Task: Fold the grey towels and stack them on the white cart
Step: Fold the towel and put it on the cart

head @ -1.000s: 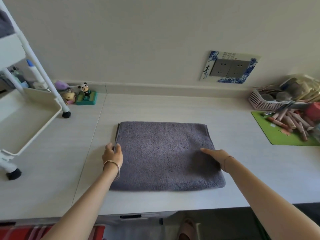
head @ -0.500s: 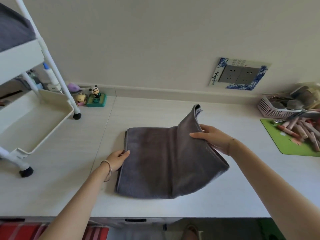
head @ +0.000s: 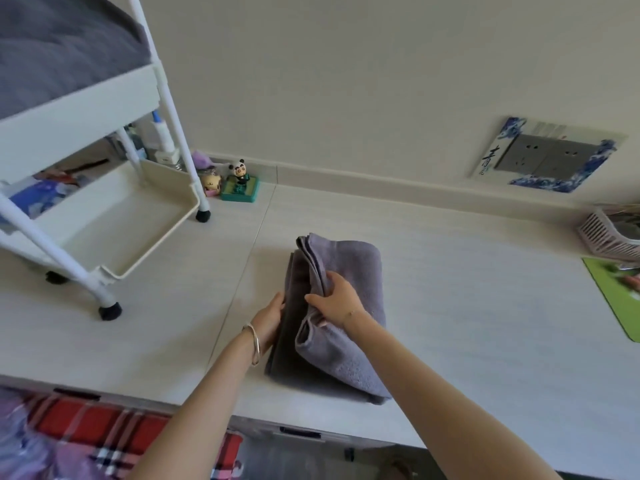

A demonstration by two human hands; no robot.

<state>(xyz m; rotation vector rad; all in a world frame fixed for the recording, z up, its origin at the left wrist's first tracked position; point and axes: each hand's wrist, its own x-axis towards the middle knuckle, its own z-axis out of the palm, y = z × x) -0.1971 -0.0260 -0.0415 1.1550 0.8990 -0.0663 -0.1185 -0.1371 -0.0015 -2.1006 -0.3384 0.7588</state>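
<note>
Towel (head: 346,271) axis: runs near-to-far on counter.
Right hand (head: 334,297): grips folded-over edge.
Left hand (head: 272,315): flat against left edge.
Cart (head: 104,98): far left; left nearer.

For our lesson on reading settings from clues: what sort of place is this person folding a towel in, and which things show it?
Probably a home room, perhaps a bedroom or study corner. A small panda figurine stands by the wall, a grey double wall socket has a blue-patterned surround, and a white metal cart holds folded grey fabric.

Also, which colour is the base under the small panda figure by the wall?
Green; the base shows best in the head view.
</note>
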